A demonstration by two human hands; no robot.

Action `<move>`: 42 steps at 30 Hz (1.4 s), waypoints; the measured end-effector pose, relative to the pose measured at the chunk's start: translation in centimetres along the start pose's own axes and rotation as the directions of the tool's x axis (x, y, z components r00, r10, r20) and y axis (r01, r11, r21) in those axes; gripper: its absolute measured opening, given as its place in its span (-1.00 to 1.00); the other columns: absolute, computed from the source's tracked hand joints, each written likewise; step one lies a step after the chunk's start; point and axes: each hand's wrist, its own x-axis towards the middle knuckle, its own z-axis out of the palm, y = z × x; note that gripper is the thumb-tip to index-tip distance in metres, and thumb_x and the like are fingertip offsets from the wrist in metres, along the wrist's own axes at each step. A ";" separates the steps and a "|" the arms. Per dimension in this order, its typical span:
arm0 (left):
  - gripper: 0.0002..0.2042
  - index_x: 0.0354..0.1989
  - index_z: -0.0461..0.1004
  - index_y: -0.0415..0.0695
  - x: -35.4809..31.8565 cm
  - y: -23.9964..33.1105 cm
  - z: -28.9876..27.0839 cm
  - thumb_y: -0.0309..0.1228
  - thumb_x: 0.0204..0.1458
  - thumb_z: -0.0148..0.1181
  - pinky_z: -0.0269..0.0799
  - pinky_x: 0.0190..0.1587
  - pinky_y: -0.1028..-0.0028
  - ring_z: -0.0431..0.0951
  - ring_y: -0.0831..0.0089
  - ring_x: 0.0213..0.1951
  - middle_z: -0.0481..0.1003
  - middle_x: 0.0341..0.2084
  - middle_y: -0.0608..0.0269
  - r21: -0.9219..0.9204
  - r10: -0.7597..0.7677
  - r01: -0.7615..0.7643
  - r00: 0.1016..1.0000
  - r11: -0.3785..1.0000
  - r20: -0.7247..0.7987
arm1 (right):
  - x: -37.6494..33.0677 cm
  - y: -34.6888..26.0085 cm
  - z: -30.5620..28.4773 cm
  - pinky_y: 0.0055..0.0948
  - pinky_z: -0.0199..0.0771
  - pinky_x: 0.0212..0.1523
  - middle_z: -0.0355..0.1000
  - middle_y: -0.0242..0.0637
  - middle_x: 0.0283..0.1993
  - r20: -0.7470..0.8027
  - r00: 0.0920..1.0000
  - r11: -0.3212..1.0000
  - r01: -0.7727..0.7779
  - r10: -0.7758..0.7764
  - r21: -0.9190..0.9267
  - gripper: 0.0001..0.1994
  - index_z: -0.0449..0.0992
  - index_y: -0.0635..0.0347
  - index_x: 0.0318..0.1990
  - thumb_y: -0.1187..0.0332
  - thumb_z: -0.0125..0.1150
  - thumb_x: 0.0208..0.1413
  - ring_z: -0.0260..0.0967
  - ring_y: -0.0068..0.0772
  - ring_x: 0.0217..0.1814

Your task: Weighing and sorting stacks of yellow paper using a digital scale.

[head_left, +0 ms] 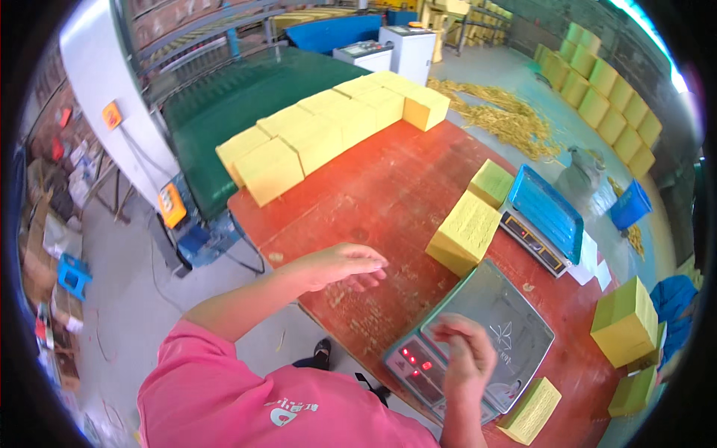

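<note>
We see our left hand stretched out flat over the red table, palm down, fingers loosely spread and holding nothing; it hovers just above the bare wood, near the table's near edge. Our right hand is raised over the near corner of the grey scale, fingers loosely curled and blurred; it grips nothing that we can make out, and we cannot tell whether it touches the pan. The scale's red-lit display sits just to the left of the right hand.

Beyond the right hand, past the far edge of the scale, stands a yellow block, tilted on the table; a second, greener block lies just behind it. Further right of these rests a second scale with a blue tray. Close below and to the right of the right hand lies a flat yellow block at the table's edge; further right a large yellow block stands, with a smaller one under it.

Well ahead of the left hand, a long row of yellow blocks runs across the far side of the table, beside the green conveyor; loose straw is strewn on the floor beyond.
</note>
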 end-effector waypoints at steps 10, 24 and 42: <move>-0.63 0.11 0.40 -0.22 1.5 10.8 -12.5 -0.23 0.27 0.05 0.49 -0.02 0.36 0.53 0.37 0.02 0.52 -0.01 0.09 0.283 0.060 -0.039 0.996 0.958 -0.067 | 8.7 13.2 16.8 -0.49 0.43 -0.01 0.47 -0.28 -0.06 0.108 0.962 0.920 -0.273 0.252 0.282 -0.75 0.47 0.31 0.01 0.60 -0.04 0.23 0.44 -0.48 -0.08; -0.38 0.20 0.36 -0.27 39.2 20.6 -33.5 -0.01 0.11 0.16 0.34 0.19 0.27 0.45 0.09 0.15 0.43 0.12 -0.14 0.927 0.434 -0.173 0.901 0.332 0.013 | 25.5 26.1 22.0 -0.35 0.52 -0.06 0.50 -0.12 -0.08 -0.311 0.933 0.829 -0.026 -0.180 -0.559 -0.76 0.50 0.26 -0.09 0.67 0.09 0.09 0.50 -0.23 -0.06; -0.43 0.32 0.21 -0.01 62.1 19.3 -28.6 0.06 0.28 -0.33 0.01 0.35 0.03 0.18 0.19 0.34 0.28 0.26 0.14 0.974 0.465 -0.182 0.857 -0.136 0.224 | 27.4 25.8 22.4 -0.29 0.56 -0.13 0.49 -0.05 -0.08 -0.214 0.959 0.755 -0.002 -0.184 -0.656 -0.72 0.53 0.29 -0.16 0.69 0.17 -0.08 0.50 -0.08 -0.09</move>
